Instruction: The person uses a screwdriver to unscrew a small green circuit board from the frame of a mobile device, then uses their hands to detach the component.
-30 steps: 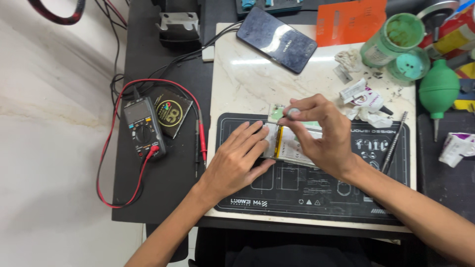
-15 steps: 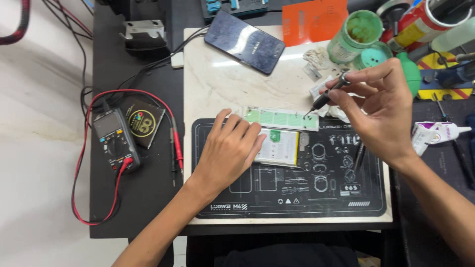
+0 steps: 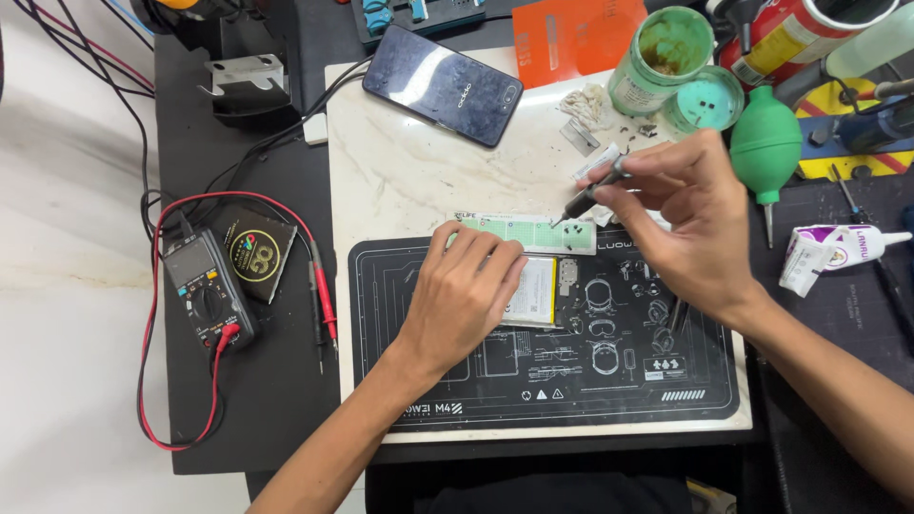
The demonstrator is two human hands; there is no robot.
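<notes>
My left hand lies flat on an opened phone with a white battery, which rests on a black repair mat. My right hand pinches a thin dark screwdriver, its tip pointing down at a pale green card that holds small dark screws. The card lies along the mat's top edge, just beyond my left fingertips.
A dark phone lies face up on the white slab. A green jar, its lid and a green rubber blower stand at the right, with a glue tube. A multimeter with red leads sits left.
My right hand left the phone, picked up the screwdriver near the jars, and now brings its tip down to the green card. My left hand stays on the phone.
</notes>
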